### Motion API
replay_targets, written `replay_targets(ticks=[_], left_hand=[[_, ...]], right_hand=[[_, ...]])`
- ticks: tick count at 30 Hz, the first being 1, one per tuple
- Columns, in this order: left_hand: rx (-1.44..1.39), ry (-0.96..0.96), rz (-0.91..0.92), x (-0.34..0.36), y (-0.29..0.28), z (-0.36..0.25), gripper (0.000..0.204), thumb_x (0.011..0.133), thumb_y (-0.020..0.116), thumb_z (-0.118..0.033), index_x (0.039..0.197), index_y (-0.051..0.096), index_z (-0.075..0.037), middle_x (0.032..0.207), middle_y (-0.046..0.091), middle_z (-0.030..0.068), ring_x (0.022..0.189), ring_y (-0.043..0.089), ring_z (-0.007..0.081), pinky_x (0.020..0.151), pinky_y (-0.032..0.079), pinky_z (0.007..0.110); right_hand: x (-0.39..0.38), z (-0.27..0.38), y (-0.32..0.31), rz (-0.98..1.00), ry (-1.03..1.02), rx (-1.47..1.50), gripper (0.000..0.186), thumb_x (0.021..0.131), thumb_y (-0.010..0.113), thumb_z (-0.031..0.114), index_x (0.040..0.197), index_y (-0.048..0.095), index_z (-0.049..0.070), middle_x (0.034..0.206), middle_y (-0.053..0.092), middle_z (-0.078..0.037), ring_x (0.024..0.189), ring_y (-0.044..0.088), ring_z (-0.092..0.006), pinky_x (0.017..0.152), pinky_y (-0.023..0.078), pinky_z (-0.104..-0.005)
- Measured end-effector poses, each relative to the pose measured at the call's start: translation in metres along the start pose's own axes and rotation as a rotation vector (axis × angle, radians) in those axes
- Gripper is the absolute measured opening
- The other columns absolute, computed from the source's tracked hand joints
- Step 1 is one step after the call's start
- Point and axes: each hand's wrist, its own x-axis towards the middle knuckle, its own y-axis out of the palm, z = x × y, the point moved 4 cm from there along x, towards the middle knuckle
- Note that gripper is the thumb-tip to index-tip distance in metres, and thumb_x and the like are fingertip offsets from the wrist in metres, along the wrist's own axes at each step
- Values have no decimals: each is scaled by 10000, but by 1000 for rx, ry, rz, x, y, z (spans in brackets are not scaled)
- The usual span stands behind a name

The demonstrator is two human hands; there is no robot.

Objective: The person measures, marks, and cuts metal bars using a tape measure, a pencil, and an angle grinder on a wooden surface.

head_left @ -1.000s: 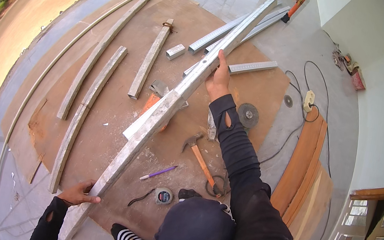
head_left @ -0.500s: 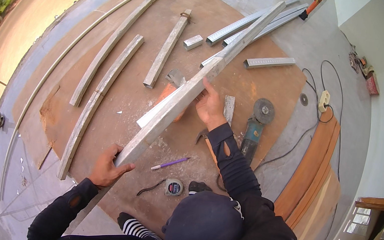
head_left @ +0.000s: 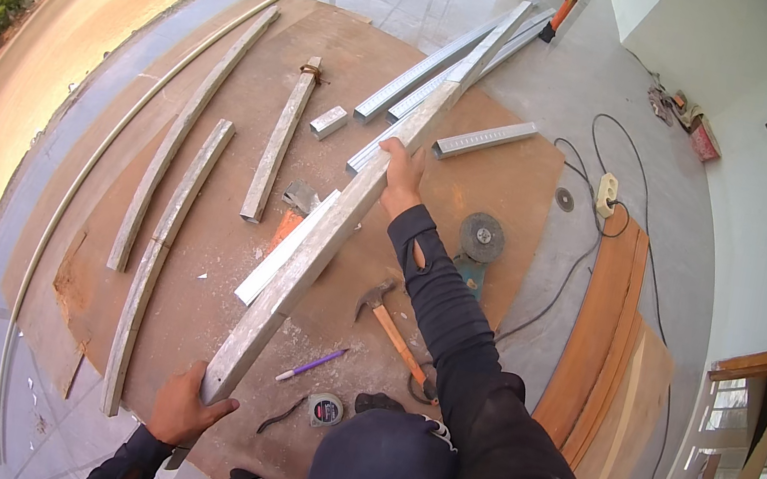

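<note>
- The left hand [head_left: 183,406], at seven o'clock, wraps the near part of the long dusty metal bar [head_left: 320,241], thumb on the right side, fingers on the left.
- The right hand [head_left: 401,177], just above centre toward twelve, closes on the same bar from its right, one digit over the upper face; the other fingers are hidden beneath.
- The bar slants from seven o'clock to one, its far end above silver channels [head_left: 426,70]. To handle it well, I would keep the hands wide apart, carry the weight on the right palm and let the left steer without twisting.
- The far end wants watching near those channels.
- Toward half past five lies a hammer [head_left: 396,330]; around six, a tape measure [head_left: 325,409] and purple pencil [head_left: 312,365]. Low swings should clear these.
- At three sits the grinder [head_left: 481,238].
- Compared with half a second ago, the hands are farther apart, the hammer's head shows clear of the sleeve [head_left: 454,302], and the grinder's body is mostly covered.
</note>
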Motion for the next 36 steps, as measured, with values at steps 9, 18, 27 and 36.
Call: replay_targets(ticks=[9, 18, 27, 36], left_hand=[[-131, 136, -109, 61, -4, -44, 511, 823, 731, -375, 1020, 544, 58, 832, 633, 313, 770, 643, 454, 691, 492, 473], [-20, 330, -397, 164, -26, -120, 584, 832, 699, -325, 1228, 479, 43, 863, 648, 293, 806, 641, 457, 691, 497, 501], [61, 401, -416, 180, -19, -125, 525, 856, 701, -308, 1276, 521, -50, 930, 657, 177, 725, 656, 354, 624, 499, 441], [48, 103, -215, 164, -23, -27, 391, 826, 726, -273, 1115, 617, -34, 891, 665, 170, 749, 663, 340, 631, 504, 438]], right_hand=[[86, 13, -38, 61, 88, 132, 336, 845, 659, 133, 1101, 486, 2, 962, 590, -149, 868, 651, -297, 723, 534, -426], [-14, -6, 28, -60, 49, 94, 454, 757, 659, -18, 1120, 393, 46, 913, 538, -126, 598, 581, -246, 525, 527, -366], [154, -10, -24, -338, 13, -252, 630, 697, 656, -60, 1256, 365, -62, 1106, 544, -234, 847, 634, -332, 614, 554, -413], [231, 5, -22, -415, -25, -589, 676, 686, 730, 13, 1260, 397, -116, 1236, 539, -306, 1045, 622, -370, 859, 522, -431]])
